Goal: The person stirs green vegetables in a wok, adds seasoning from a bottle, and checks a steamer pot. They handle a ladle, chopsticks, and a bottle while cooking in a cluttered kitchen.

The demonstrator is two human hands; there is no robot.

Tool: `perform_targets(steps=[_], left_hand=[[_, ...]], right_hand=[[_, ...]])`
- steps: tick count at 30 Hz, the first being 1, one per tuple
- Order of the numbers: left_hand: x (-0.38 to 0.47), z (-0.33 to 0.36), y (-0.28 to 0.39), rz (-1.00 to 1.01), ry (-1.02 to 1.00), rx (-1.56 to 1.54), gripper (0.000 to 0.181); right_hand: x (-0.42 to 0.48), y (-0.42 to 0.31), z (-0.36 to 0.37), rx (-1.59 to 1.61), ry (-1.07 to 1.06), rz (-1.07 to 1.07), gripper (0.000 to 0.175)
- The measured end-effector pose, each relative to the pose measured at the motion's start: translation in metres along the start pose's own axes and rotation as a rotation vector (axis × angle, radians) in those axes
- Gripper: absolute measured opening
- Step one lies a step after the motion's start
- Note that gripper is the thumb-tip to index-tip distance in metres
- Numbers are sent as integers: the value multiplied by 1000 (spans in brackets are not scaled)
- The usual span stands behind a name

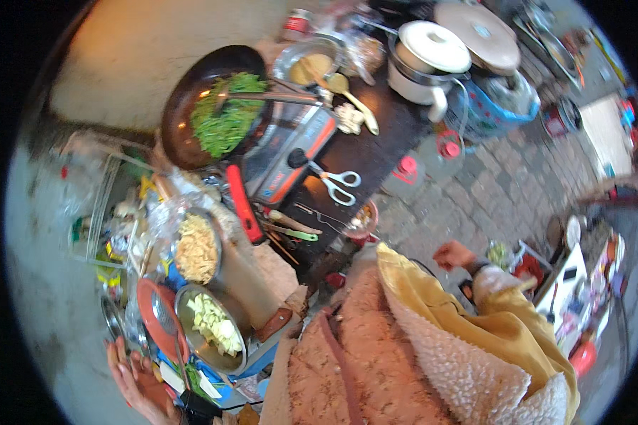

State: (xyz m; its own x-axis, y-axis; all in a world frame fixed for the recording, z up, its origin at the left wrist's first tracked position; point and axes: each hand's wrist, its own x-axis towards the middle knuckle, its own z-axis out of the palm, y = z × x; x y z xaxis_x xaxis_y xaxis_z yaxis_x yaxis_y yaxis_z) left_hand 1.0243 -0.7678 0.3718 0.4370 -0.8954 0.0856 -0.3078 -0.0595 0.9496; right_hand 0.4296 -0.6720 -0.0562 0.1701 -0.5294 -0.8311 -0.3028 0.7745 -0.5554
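My left hand (pixel 141 380) is at the lower left, palm up with its fingers apart, beside a red plastic colander (pixel 157 324). Near it stands a metal bowl (pixel 239 319) of pale sliced vegetable pieces. Another bowl (pixel 217 244) holds yellowish shredded food. My right hand (pixel 453 255) hangs over the paved floor at the right, fingers curled; whether they are fully closed is hard to tell, and no object shows in it. Farther forward, a wok (pixel 178 122) with a red handle and chopped green vegetables (pixel 228 117) sits on a portable gas stove (pixel 297 154). A spatula (pixel 271 96) rests in the wok.
Scissors (pixel 340 183) lie by the stove knob. A ladle (pixel 361 109), a metal bowl (pixel 279 61) and a white electric pot (pixel 412 87) stand behind. A knife handle (pixel 275 324) lies near my body. Bottles with red caps (pixel 406 166) stand on the floor.
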Motion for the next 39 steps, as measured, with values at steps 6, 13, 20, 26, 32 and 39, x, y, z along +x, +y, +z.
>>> perform_targets(steps=[6, 13, 20, 26, 32, 39], left_hand=[[-13, 11, -11, -52, 75, -163, 47], [-21, 8, -23, -32, 102, -346, 41], [-26, -15, -34, 22, 280, -407, 37], [-15, -1, -40, 21, 180, -552, 35], [-34, -8, -47, 53, 232, -582, 36], [-77, -49, -79, -8, 516, -486, 37]], right_hand=[[-34, -58, 3, 52, -323, -179, 47], [-26, -28, -54, -810, -129, -45, 23], [-166, -193, -66, -661, -704, 77, 33], [-190, -416, 20, -1023, -309, -852, 32], [-50, -501, 24, -1308, 592, -1175, 53], [9, -517, 32, -1274, 594, -1027, 52]])
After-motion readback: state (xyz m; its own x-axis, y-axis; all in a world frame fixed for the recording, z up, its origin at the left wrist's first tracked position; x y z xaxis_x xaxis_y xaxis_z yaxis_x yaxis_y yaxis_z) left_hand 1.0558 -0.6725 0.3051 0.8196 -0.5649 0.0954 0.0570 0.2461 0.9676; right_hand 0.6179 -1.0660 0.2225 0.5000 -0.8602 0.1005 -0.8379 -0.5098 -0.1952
